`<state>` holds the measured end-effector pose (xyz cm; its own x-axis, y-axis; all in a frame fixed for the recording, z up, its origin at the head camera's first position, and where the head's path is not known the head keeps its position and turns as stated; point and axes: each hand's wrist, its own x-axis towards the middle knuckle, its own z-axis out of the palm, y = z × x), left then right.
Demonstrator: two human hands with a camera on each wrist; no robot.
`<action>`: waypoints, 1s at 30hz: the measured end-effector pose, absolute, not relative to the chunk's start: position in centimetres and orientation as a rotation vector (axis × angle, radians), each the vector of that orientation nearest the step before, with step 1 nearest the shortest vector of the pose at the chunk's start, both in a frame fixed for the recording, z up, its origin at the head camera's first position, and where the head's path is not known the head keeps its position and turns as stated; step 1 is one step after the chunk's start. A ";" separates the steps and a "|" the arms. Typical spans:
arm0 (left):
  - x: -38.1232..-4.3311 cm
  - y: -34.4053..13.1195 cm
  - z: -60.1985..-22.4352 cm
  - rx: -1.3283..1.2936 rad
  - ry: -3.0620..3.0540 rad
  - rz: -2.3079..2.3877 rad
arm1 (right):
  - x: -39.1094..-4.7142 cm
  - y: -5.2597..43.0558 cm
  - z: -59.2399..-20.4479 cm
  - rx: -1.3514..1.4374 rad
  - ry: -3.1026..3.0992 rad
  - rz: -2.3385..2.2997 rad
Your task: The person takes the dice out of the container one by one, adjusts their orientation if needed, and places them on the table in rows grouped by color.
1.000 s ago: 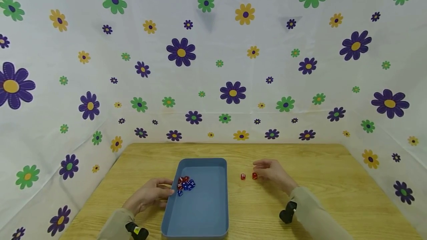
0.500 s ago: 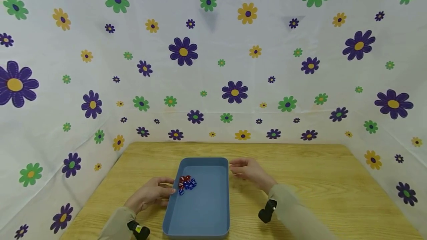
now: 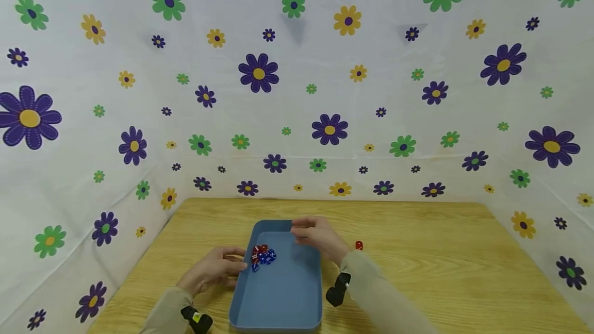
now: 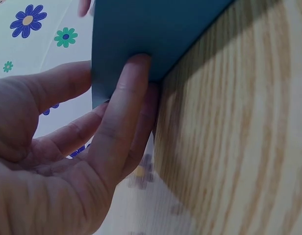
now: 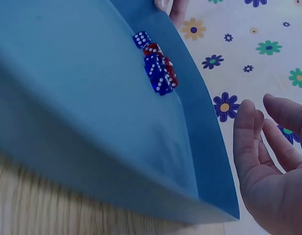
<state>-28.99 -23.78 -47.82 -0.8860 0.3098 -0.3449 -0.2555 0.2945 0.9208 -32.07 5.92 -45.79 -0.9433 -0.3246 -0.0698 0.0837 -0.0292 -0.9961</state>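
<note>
The head view shows, at the left, a left sleeve and a black wrist camera, both cut off at the near edge. From there the left hand reaches right and far, palm toward the left wall of the tray. Its grip is spread: thumb at the rim, fingers stretched out, with fingertips against the outer wall in the left wrist view, where the fingers partly hide one another.

Just inside that wall, in the far left part of the tray, red dice and blue dice lie bunched together. In the right wrist view the blue ones partly cover the red, so their number is hard to make out.

Farther right, the right hand hangs over the tray's far right part, back of the hand up, its forearm slanting in from the near right. It hides a stretch of the right rim. Its grip is loose, the fingers softly bent and the thumb tip apart from them; the right wrist view cuts the hand off at its right edge.

Right of the tray, near the right sleeve, a lone red die lies on the counter. The counter directly under the right wrist is hidden.
</note>
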 end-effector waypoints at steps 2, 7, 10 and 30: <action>-29.0 -23.7 -47.8 0.045 2.099 1.628 | -32.3 5.2 -45.8 -0.243 1.926 -2.079; -29.1 -23.7 -47.8 0.035 2.097 1.633 | -33.0 3.4 -46.0 -0.186 1.867 -2.126; -29.2 -23.8 -47.9 0.036 2.099 1.633 | -33.2 2.3 -46.3 -0.129 1.865 -2.125; -29.2 -23.9 -47.7 0.030 2.083 1.635 | -32.4 -2.1 -48.5 -0.073 2.081 -1.947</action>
